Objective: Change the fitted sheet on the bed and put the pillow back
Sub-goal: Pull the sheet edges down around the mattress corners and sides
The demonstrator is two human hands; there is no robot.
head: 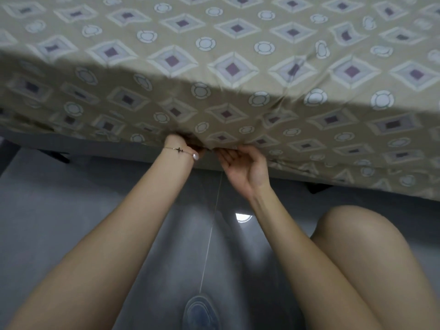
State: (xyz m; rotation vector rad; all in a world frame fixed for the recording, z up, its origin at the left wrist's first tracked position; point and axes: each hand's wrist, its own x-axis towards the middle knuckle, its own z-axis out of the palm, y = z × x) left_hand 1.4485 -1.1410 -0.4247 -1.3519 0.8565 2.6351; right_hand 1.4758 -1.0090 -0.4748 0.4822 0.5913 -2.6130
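A tan fitted sheet (228,67) patterned with diamonds and circles covers the bed's top and hangs down its near side. My left hand (190,148) grips the sheet's bottom hem at the middle of the near side, its fingers hidden under the bunched cloth. My right hand (240,163) is just to its right, palm up, with the fingertips tucked under the same hem. No pillow is in view.
The dark bed base (100,146) shows below the hem on the left, with a dark leg (59,157) under it. The glossy grey tiled floor (71,206) lies below. My bare knee (357,239) is at lower right and a blue shoe (200,313) at the bottom.
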